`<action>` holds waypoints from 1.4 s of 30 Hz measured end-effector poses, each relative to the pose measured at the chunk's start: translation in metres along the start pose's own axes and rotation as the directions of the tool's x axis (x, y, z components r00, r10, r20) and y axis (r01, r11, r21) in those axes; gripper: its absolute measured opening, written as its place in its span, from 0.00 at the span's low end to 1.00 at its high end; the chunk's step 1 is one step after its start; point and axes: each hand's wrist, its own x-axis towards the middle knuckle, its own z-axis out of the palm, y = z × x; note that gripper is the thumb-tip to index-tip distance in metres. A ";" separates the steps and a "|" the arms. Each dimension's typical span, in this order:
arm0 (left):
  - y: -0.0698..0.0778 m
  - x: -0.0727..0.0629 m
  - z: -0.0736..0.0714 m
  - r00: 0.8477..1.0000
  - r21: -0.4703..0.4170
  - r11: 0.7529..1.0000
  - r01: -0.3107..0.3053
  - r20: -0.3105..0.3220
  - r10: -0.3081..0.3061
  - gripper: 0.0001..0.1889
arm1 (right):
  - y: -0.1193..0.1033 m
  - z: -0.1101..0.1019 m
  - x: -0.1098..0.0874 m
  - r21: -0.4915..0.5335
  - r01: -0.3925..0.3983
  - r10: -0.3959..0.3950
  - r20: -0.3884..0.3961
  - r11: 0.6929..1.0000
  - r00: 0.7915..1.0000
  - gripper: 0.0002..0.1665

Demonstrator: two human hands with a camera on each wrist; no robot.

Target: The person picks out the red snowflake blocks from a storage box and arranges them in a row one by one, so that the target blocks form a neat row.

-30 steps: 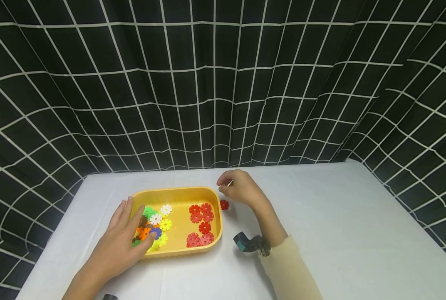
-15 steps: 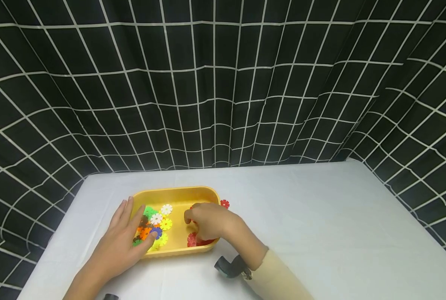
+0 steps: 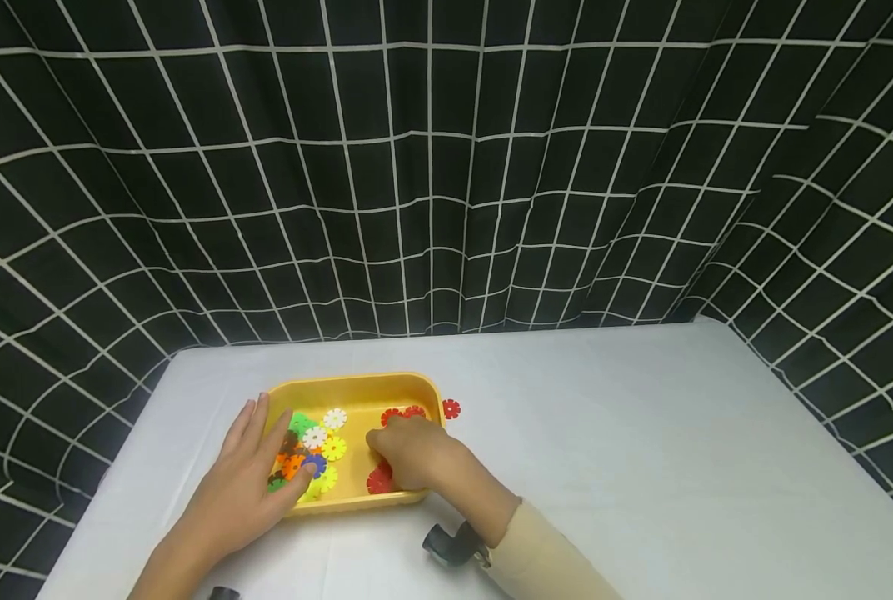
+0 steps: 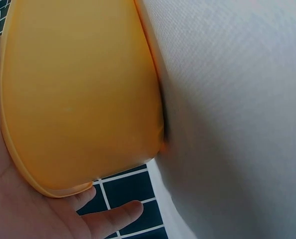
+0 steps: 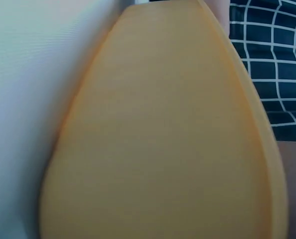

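A yellow tray (image 3: 356,497) on the white table holds flat, notched plastic snowflake discs. At its left end my left hand (image 3: 240,483) lies over the rim with fingers stretched out, the thumb by a blue disc (image 3: 315,464). The left wrist view shows that palm (image 4: 28,209) against the tray's outer wall (image 4: 83,99). My right hand (image 3: 414,450) reaches down into the tray's right part, among red discs (image 3: 379,480). Its fingertips are hidden, so whether it pinches one is unclear. In the right wrist view the tray wall (image 5: 158,124) hides the fingers.
Green, white, yellow, orange and brown discs crowd the tray's left part, with a white disc (image 3: 335,418) at the edge of the group. One red disc (image 3: 451,408) lies on the table just outside the right rim. Behind the table hangs a black curtain (image 3: 446,208) with white grid lines.
My right hand has come from above the table beyond the tray's right rim, down into the tray onto the red discs. Lower red discs have shifted slightly left. My left hand stays in place.
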 end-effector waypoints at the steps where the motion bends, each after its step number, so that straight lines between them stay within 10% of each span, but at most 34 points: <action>1: 0.000 0.000 0.000 1.000 -0.001 1.000 -0.001 0.000 0.001 0.44 | 0.000 0.001 0.001 0.014 -0.001 0.001 -0.007 1.000 1.000 0.14; 14: -0.001 0.000 -0.001 1.000 0.001 1.000 0.004 0.014 -0.004 0.44 | 0.003 0.011 0.015 0.065 -0.088 0.097 -0.168 0.994 0.981 0.08; 42: 0.001 0.001 0.000 1.000 -0.001 1.000 0.011 0.011 -0.011 0.44 | 0.009 0.004 0.010 0.052 -0.041 0.049 -0.152 0.998 0.987 0.07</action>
